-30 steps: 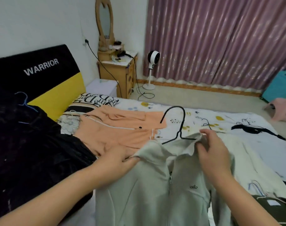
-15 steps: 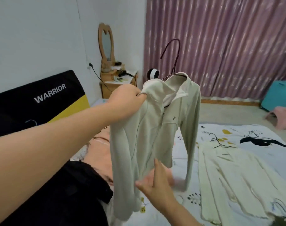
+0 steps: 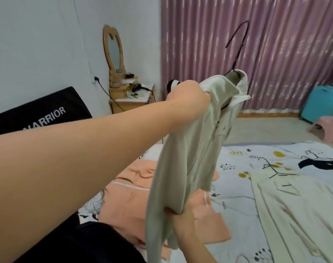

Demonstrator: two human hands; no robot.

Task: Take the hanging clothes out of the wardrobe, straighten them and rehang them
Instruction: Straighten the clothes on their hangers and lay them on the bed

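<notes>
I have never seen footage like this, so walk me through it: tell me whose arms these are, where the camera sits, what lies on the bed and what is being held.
There is no machine here. A person wears one wide-angle camera on the head, looking forward and down, so the two bare arms are the person's own.

The left hand is raised and grips the shoulder of a pale green zip jacket, which hangs on a dark hanger whose hook pokes up above the collar. The right hand, lower down, has its fingers curled round the jacket's lower part.

Below is a bed with a patterned sheet. On it lie an orange garment, a cream garment with a thin hanger at its collar, and black clothing at the near left.

Behind stand a wooden dresser with a mirror and purple curtains.
</notes>
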